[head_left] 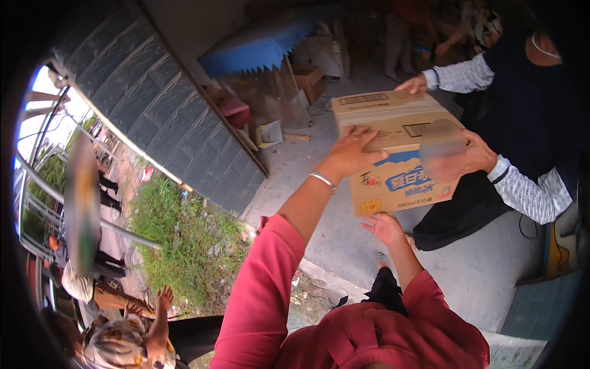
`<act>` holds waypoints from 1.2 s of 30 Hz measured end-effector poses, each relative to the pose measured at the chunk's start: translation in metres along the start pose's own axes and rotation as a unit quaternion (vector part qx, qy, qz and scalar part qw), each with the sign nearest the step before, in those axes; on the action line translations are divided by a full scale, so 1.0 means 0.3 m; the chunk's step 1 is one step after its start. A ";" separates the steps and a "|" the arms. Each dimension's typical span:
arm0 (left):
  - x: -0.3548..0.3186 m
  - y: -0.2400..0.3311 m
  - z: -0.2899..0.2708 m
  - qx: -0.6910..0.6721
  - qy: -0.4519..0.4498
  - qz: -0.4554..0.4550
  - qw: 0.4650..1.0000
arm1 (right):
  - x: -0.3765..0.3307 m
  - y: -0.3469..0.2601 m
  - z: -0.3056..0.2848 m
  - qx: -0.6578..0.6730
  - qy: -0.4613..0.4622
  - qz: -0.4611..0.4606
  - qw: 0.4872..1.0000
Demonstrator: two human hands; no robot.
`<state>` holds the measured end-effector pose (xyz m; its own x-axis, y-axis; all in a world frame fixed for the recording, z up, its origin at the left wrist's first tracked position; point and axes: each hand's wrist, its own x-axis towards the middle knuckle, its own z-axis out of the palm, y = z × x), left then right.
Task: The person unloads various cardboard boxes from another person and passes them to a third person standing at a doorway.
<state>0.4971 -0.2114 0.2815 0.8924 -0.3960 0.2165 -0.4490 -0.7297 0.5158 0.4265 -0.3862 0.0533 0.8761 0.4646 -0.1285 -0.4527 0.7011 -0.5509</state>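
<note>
A brown cardboard box (393,132) with a blue printed panel on its front is held up between me and another person. My left hand (353,152) grips the box's near left edge, fingers over the top and thumb along the front. Palm up, my right hand (385,229) is at the lower front edge with its fingers stretched out; whether it bears any weight I cannot tell. On the far side, the other person's hand (413,85) touches the back edge, and their second hand (479,152) holds the right side. A blurred patch hides part of the box's front right.
A grey tiled wall (160,104) slants at the left, with weeds (184,246) beside it. Beyond the box stand a blue-canopied stall (258,49) and a smaller carton (308,83) on the concrete floor (319,240). Several other people are around, one close at lower left (123,341).
</note>
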 end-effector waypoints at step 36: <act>-2.195 -0.362 0.467 -0.272 0.574 -0.517 0.574 | -0.129 1.005 0.421 -0.393 -0.167 0.436 0.792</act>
<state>-0.0483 0.0506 -0.0333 0.2501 0.9482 -0.1957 0.1502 0.1617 0.9753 0.2353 -0.1245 -0.0038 0.1358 0.7962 -0.5896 -0.5036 -0.4570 -0.7332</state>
